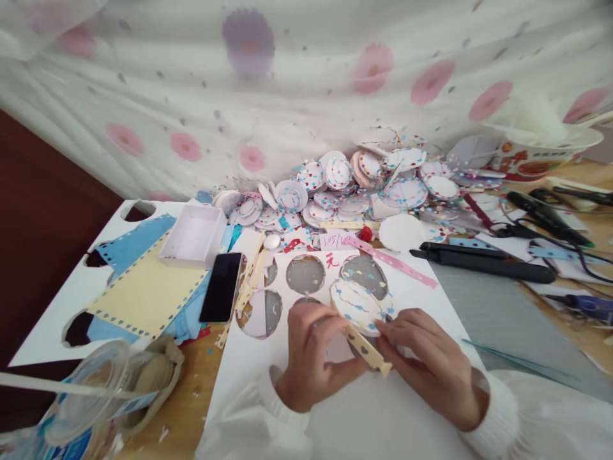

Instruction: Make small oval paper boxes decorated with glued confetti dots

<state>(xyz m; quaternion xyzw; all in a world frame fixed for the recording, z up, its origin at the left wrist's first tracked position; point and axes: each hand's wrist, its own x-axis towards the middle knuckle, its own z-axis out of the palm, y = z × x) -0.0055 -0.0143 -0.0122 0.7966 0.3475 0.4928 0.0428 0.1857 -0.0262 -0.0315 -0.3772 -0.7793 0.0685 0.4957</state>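
Note:
My left hand (311, 354) and my right hand (426, 358) meet over a white sheet with round holes cut in it (268, 370). Together they hold a white paper disc with a scalloped, coloured-dot edge (357, 305) and a cream paper strip (366, 350) that runs along its rim. The left fingers pinch the disc's near-left edge. The right fingers press the strip's near end against the disc. Both sleeves are white.
A heap of finished dotted discs (354, 188) lies behind the sheet. A black phone (221, 286), a white box (194, 235) and yellow and blue perforated papers (143, 291) sit to the left. A long black tool (483, 262) and cables lie to the right. Tape rolls (119, 390) rest near left.

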